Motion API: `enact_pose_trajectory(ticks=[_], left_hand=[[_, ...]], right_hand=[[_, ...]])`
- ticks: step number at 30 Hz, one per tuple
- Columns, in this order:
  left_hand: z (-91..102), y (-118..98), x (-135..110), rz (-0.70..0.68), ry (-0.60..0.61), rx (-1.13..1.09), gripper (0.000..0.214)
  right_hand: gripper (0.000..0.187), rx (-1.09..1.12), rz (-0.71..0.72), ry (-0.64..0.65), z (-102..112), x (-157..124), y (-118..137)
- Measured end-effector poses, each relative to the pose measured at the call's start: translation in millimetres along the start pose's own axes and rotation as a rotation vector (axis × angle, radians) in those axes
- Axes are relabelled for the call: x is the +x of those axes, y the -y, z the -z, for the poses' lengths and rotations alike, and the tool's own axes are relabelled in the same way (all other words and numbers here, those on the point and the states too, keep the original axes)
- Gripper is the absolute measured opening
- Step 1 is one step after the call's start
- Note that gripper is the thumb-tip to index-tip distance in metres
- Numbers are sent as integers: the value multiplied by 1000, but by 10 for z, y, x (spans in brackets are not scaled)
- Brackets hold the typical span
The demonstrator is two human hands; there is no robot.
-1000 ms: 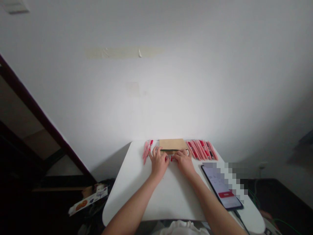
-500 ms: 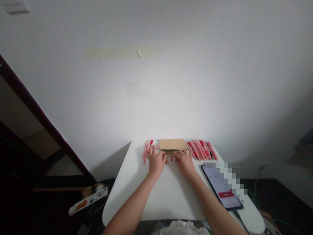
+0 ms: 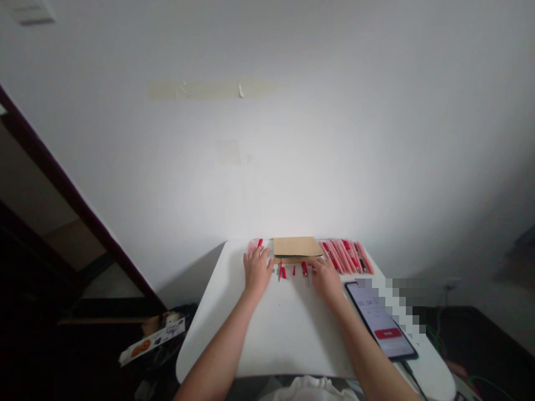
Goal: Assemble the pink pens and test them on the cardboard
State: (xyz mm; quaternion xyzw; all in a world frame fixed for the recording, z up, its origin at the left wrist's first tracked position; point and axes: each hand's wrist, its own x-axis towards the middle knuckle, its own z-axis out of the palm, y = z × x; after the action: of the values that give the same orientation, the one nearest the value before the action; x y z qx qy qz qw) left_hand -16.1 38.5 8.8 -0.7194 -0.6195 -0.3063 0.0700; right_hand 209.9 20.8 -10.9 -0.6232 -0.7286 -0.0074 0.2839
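At the far edge of the white table (image 3: 288, 328) lies a flat tan kraft-coloured piece (image 3: 296, 246), like a box or notebook, with a dark gap along its near side. In front of it several small red and clear pieces are spread, among them a red cap-like piece (image 3: 284, 273) and a thin red stick (image 3: 280, 270). My left hand (image 3: 258, 271) rests left of these pieces, fingers spread, over the lower part of a few pink pens (image 3: 252, 245). My right hand (image 3: 327, 278) is at the tan piece's near right corner, fingers extended beside another red piece (image 3: 304, 269).
A row of pink and red wrapped pens (image 3: 346, 256) lies at the table's back right. Nearer me on the right is a phone (image 3: 378, 317) with a cable (image 3: 412, 379). The wall (image 3: 267, 184) stands directly behind the table.
Both hands have moved apart from the tan piece's near edge, the left hand going left and the right hand slightly right. The small red pieces between them now show more fully.
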Motion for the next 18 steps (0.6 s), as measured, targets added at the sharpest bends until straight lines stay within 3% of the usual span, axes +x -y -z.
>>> enact_pose_trajectory(ticks=[14, 18], left_hand=[[47, -3, 11, 51, 49, 24, 26], [49, -16, 7, 45, 42, 32, 24]], right_hand=[[45, 23, -27, 6, -17, -1, -11], [33, 67, 9, -39, 5, 0, 26]])
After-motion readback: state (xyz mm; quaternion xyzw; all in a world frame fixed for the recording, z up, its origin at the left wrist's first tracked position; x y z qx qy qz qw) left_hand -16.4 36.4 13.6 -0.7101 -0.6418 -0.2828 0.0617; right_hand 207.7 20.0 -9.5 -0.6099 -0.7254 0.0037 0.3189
